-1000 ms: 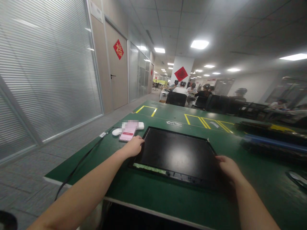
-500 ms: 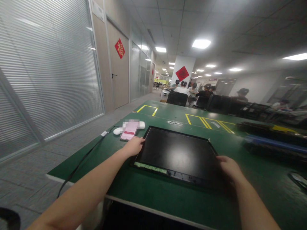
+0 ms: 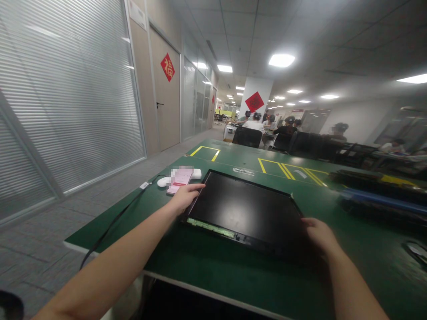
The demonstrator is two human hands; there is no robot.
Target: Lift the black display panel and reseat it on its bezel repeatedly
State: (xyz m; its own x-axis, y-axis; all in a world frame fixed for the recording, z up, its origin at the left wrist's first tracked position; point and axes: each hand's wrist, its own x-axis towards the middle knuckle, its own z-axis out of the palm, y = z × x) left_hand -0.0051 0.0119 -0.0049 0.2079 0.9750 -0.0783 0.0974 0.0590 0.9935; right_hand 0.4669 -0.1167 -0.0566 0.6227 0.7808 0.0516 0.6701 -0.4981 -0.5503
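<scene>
A black flat screen panel [image 3: 247, 206] with a thin dark frame lies on the green table, a strip of green circuit board [image 3: 211, 227] along its near edge. My left hand [image 3: 185, 198] is at the panel's left edge, its index finger stretched over the rim and its other fingers partly hidden. On the opposite side, my right hand [image 3: 318, 233] grips the right edge, thumb on top and fingers mostly out of sight under or behind it. Just beyond my left hand is a phone [image 3: 177, 186] with a lit pinkish screen, resting against a white object [image 3: 196, 174].
Yellow tape outlines [image 3: 276, 166] mark the far part of the green table [image 3: 230, 280]. Dark parts and a blue bar [image 3: 387, 200] lie at the right, near a black ring-shaped item [image 3: 415, 253]. A black cable [image 3: 115, 218] crosses the left edge. People sit farther back.
My left hand has slid a little up the panel's left edge, its index finger now stretched out. The panel's left and near sides sit slightly higher in view. My right hand stays put.
</scene>
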